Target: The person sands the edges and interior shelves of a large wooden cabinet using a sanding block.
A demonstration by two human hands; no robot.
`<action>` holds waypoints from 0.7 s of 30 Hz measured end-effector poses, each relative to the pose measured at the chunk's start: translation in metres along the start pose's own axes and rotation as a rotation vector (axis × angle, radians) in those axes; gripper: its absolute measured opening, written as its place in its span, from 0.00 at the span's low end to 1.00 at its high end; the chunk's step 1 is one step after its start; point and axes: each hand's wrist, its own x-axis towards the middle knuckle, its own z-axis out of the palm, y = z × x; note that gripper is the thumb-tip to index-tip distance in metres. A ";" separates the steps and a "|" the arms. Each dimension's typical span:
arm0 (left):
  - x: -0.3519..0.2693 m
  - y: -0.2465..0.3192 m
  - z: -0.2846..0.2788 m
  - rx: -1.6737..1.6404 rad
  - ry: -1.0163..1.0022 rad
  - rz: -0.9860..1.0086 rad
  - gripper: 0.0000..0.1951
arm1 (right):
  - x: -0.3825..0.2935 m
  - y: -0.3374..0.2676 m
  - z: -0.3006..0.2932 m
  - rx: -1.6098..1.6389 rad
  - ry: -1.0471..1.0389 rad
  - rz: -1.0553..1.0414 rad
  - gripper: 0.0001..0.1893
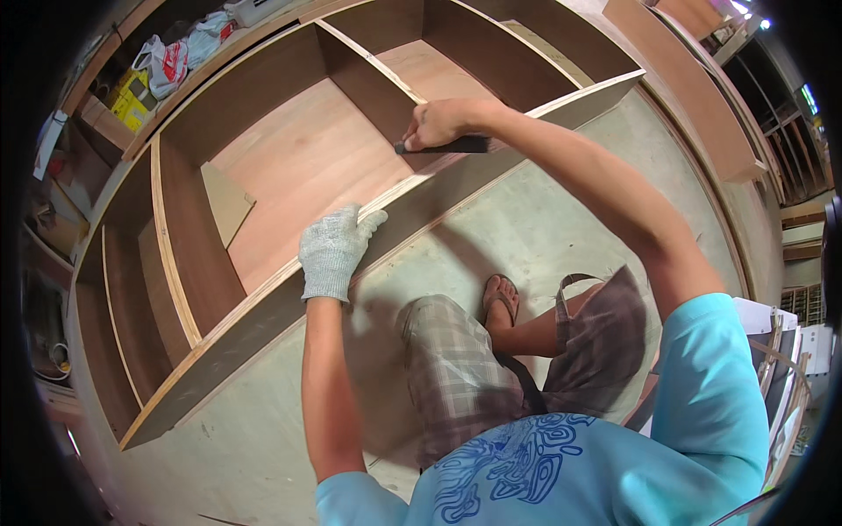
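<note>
A large wooden cabinet frame (pixel 421 181) with several compartments lies on the floor before me. My left hand (pixel 334 250), in a grey knitted glove, rests on the frame's near top edge, its thumb apart from the fingers along the side board. My bare right hand (pixel 437 123) grips a slim dark tool (pixel 460 145), perhaps a brush or scraper, where a divider (pixel 371 59) meets the near edge. The tool's exact kind cannot be told. Inside the middle compartment, a loose thin board piece (pixel 225 205) lies at the left on the pinkish plywood panel (pixel 309 164).
Plastic bags (pixel 164 66) and a yellow object (pixel 130 102) lie beyond the frame at upper left. A long brown board or panel (pixel 691 92) lies at upper right. Stacked strips (pixel 779 388) are at the right. My sandalled foot (pixel 501 300) is on the concrete floor (pixel 526 223).
</note>
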 end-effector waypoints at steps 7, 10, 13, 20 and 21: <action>0.004 0.003 -0.004 -0.029 0.001 -0.013 0.30 | 0.037 0.015 0.026 -0.318 -0.148 0.054 0.20; 0.001 0.000 -0.007 -0.042 0.012 -0.006 0.29 | 0.014 -0.001 0.026 -0.300 -0.143 0.072 0.26; -0.002 -0.007 -0.007 -0.026 0.006 0.004 0.29 | -0.024 -0.015 0.017 -0.267 -0.115 0.052 0.27; 0.001 0.000 -0.003 -0.034 0.040 0.019 0.29 | -0.008 -0.015 0.020 -0.164 0.004 0.105 0.25; 0.004 0.003 -0.002 -0.040 0.044 0.024 0.29 | 0.001 -0.011 0.031 -0.222 0.019 0.114 0.24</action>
